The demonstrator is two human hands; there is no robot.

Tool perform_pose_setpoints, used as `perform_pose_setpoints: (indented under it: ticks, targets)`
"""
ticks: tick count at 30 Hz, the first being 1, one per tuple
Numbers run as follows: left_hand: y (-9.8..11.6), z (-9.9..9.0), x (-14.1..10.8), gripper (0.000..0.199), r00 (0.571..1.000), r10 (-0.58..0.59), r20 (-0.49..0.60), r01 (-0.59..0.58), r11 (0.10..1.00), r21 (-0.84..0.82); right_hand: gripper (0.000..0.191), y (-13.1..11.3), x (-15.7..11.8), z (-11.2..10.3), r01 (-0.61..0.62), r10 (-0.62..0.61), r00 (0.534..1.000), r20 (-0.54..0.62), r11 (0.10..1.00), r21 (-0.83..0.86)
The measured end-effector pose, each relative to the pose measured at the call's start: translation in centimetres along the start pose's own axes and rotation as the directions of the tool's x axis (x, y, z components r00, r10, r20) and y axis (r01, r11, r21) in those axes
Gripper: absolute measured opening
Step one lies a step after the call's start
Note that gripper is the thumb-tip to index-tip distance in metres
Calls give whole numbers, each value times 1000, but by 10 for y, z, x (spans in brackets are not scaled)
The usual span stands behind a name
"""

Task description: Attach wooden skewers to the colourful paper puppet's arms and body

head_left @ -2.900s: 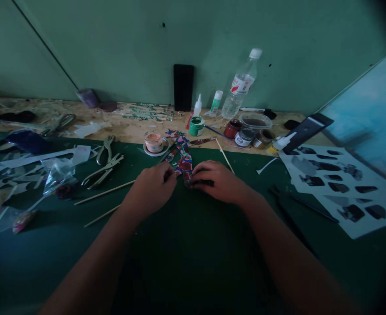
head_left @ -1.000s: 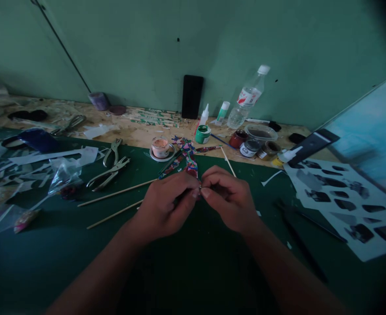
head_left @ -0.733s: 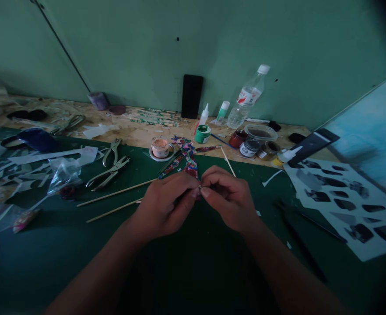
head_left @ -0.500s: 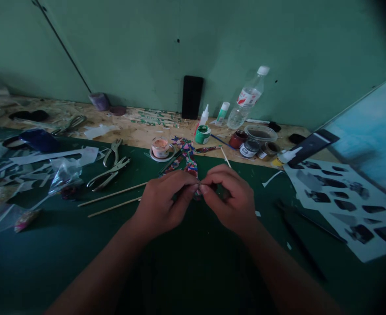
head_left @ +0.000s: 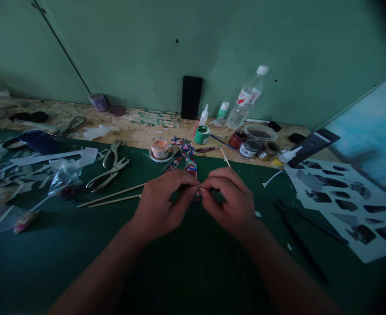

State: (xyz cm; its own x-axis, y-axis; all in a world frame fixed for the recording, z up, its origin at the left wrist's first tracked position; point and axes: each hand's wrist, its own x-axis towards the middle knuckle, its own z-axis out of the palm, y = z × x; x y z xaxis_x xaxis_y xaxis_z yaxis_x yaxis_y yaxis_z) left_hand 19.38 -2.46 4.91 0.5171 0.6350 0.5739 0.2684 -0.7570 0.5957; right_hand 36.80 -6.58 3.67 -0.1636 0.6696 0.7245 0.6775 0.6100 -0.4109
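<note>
My left hand (head_left: 166, 199) and my right hand (head_left: 229, 197) meet fingertip to fingertip above the green cutting mat (head_left: 193, 267). Both are closed in a pinch around something very small, mostly hidden by the fingers. Just beyond them lie colourful patterned strips (head_left: 190, 162), partly covered by my hands. Two thin wooden sticks (head_left: 114, 197) run out to the left from beside my left hand. Past my right hand another pale stick (head_left: 225, 155) points away.
Pliers (head_left: 109, 173) and a plastic bag (head_left: 63, 175) lie left. Behind stand a peach paint jar (head_left: 159, 148), a green paint jar (head_left: 202, 134), a phone (head_left: 191, 97) and a bottle (head_left: 248, 98). Right are dark paint jars (head_left: 249, 148), printed sheets (head_left: 344, 197) and a dark long tool (head_left: 304, 249).
Both hands keep their pinch in nearly the same place, with only slight finger movement. One wooden stick on the left has swung closer to the other.
</note>
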Motion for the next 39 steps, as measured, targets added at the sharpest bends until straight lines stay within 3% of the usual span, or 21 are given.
perform_pose_setpoints:
  ticks: [9,18,25,31,39]
  targets:
    - [0,1,-1,9,1000,-26,7,26,998,-49,13,-2,2,-1,-3,1,999,39,999,43]
    - [1,4,-4,15,995,35,-92,-35,999,-1,10,-5,2,-1,-26,21,998,63,996,82]
    - [0,5,-3,13,992,50,-116,-57,997,-59,9,-3,3,-3,-30,26,999,34,995,100]
    - [-1,6,-2,9,998,-23,-66,18,997,-79,15,-2,3,-3,-43,48,998,-48,994,103]
    - [2,0,1,8,995,-104,8,104,982,-157,23,-1,1,0,29,-24,997,-68,997,74]
